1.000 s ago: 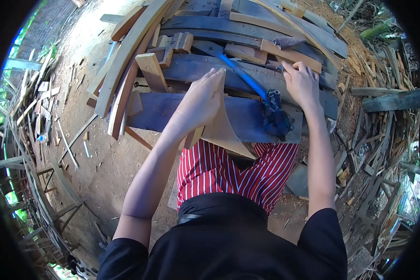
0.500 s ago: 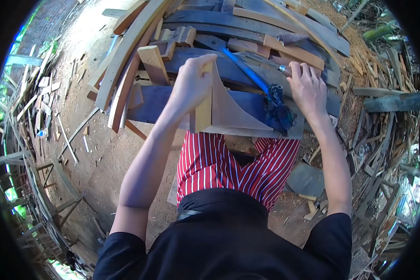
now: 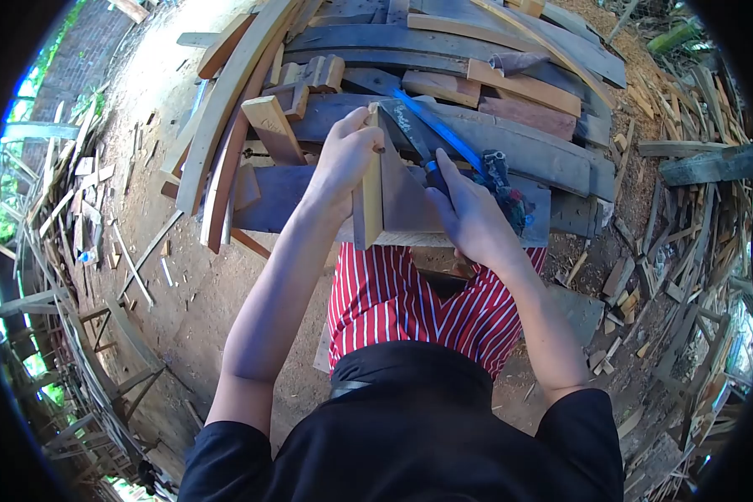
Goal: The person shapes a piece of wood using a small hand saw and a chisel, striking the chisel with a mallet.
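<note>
left hand (image 3: 347,159): fingers curled shut, thumb toward the body, arm stretched forward, elbow slightly bent | right hand (image 3: 470,216): closed in a fist, knuckles up, forearm angled inward from the right | hands: near each other, apart

Wood piece (image 3: 397,197) in the left hand (image 3: 347,155) was pale tan, yellower along its left edge; the tool (image 3: 408,127) in the right hand (image 3: 470,219) had a dark grey blade with a blue band at the handle, next to a bright blue strap (image 3: 443,134) and a navy-black rag (image 3: 504,191). Bench planks (image 3: 527,151) were weathered grey-blue, the far blocks (image 3: 523,84) light tan, one block (image 3: 531,113) just near of them reddish-brown. Shorts (image 3: 410,301) were red with thin white stripes, shirt (image 3: 410,418) plain black, ground (image 3: 184,276) at left dusty brown with pale scattered offcuts.
</note>
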The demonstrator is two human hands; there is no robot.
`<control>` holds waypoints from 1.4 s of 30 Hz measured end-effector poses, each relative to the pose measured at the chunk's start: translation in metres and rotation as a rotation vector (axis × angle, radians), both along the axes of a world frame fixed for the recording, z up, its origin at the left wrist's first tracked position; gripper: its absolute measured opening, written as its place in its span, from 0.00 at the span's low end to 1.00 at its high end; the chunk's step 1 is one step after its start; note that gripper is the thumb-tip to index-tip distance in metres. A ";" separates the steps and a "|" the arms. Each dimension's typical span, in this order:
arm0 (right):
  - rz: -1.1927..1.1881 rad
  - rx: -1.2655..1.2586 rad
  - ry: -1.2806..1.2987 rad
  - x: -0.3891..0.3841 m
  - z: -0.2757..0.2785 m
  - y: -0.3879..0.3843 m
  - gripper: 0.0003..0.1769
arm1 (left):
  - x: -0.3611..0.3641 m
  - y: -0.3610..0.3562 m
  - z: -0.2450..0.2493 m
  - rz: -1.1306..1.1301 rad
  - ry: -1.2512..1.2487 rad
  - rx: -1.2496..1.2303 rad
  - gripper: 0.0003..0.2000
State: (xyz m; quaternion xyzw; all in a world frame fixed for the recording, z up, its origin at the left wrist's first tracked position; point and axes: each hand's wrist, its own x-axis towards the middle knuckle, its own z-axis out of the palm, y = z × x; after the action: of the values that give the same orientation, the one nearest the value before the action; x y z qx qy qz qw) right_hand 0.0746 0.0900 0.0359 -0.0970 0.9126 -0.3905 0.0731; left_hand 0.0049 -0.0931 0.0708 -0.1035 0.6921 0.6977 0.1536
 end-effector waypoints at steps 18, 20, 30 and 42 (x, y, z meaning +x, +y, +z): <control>0.029 -0.016 -0.181 -0.027 0.041 -0.013 0.24 | 0.008 0.003 0.024 -0.012 -0.136 0.007 0.32; 0.024 0.044 -0.210 -0.027 0.046 -0.014 0.25 | 0.006 0.004 0.018 -0.018 -0.092 -0.015 0.33; 0.060 0.113 -0.407 -0.036 0.092 -0.008 0.26 | 0.009 0.006 0.024 -0.004 -0.128 0.061 0.34; 0.163 0.254 -0.265 -0.066 0.082 -0.041 0.26 | 0.011 0.008 0.013 0.010 -0.088 0.137 0.41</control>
State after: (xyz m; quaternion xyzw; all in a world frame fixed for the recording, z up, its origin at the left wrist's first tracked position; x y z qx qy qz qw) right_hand 0.0087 0.0491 0.1179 -0.1081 0.9260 -0.2743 0.2357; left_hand 0.0157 -0.0853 0.0840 -0.1266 0.6350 0.7388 0.1870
